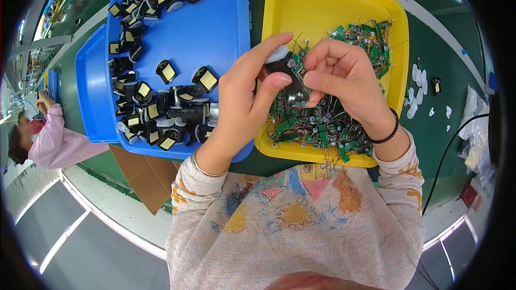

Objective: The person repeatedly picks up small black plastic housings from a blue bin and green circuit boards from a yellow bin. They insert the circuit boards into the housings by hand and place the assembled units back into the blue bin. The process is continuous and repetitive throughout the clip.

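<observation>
My left hand (244, 88) is closed round a small black plastic housing (278, 66) with a pale grey rounded end, held above the yellow tray (322, 0). Close against it, my right hand (344, 72) pinches with thumb and fingertips at a small green circuit board (297, 63) at the housing's right side. How far the board sits inside the housing is hidden by my fingers. Below both hands, a heap of green circuit boards (317, 129) with thin wires and small round parts fills the near and right portions of the tray.
To the left, a blue tray (183, 32) holds many black housings (142, 91) with cream pads. A second blue tray (90, 86) lies beyond it. White oval pieces (418, 83) and a black cable (449, 150) lie at right. Someone in pink (59, 139) works at far left.
</observation>
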Available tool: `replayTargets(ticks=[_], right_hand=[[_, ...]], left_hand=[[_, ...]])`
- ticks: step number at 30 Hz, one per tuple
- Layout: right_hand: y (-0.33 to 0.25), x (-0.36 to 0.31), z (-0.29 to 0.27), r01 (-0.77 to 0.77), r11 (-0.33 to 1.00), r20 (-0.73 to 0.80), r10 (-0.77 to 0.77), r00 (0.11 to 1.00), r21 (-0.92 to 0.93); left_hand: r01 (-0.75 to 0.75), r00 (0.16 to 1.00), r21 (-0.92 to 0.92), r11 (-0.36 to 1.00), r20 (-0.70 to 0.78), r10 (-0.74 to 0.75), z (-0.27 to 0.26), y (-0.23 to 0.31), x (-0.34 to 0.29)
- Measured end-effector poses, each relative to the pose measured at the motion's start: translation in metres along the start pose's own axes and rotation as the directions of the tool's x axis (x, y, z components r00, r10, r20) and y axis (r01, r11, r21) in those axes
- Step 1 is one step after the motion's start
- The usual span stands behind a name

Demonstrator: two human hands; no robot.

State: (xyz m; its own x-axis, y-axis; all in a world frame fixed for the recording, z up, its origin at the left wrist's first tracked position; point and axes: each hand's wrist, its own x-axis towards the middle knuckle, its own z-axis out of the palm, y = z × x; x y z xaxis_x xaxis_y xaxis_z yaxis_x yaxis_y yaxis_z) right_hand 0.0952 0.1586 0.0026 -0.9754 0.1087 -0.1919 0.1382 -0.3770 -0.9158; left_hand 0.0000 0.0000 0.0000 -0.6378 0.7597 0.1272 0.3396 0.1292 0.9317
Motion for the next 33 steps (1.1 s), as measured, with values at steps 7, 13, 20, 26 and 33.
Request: replayTargets(ticks=[7,13,20,26,33], right_hand=[[0.001,-0.005,0.009,0.002,1.0,-0.031,-0.003,1.0,-0.021],[0.009,-0.005,0.017,0.35,0.629,-0.016,-0.5,0.866,-0.694],[0.008,-0.005,0.018,0.38,0.551,0.021,-0.548,0.836,-0.743],[0.008,-0.005,0.018,0.381,0.488,0.057,-0.555,0.83,-0.785],[0.008,-0.004,0.015,0.345,0.666,0.0,-0.461,0.887,-0.662]], left_hand=[[-0.193,0.98,-0.028,0.981,0.038,0.194,0.003,-0.01,0.003],[-0.14,0.985,-0.145,0.98,0.081,0.153,0.002,-0.008,0.005],[-0.133,0.989,-0.144,0.981,0.042,0.14,0.0,-0.012,0.006],[-0.17,0.985,-0.126,0.977,-0.018,0.169,0.002,-0.007,0.004],[-0.103,0.994,-0.112,0.988,0.014,0.105,-0.003,-0.007,0.003]])
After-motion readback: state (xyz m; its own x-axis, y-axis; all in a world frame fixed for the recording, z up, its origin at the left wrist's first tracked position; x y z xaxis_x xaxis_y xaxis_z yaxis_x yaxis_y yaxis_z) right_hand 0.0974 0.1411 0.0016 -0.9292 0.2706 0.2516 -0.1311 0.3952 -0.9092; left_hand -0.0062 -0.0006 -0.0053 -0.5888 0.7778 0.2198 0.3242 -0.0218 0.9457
